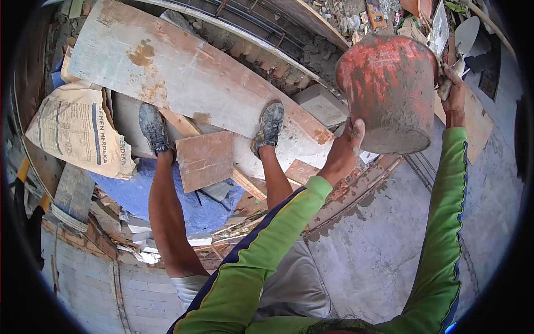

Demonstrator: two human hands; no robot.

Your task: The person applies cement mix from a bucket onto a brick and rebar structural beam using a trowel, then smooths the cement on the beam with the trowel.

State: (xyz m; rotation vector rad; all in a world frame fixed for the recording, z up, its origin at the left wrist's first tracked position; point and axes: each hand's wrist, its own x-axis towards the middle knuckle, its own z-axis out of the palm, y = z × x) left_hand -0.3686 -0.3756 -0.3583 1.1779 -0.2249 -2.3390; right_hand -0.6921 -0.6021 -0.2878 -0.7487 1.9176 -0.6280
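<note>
A red bucket, smeared with grey mortar, is held tilted at the upper right, its base toward me. My left hand presses against its lower left side, with the fingers partly hidden behind it. At the bucket's right rim is my right hand, closed round the handle of a trowel whose blade points up. Whether that hand also grips the rim is unclear. The inside of the bucket is hidden.
My feet stand on a long stained board. A square wood piece and a paper cement bag lie nearby, over a blue tarp. Grey blocks, a handsaw and rubble lie beyond the board.
</note>
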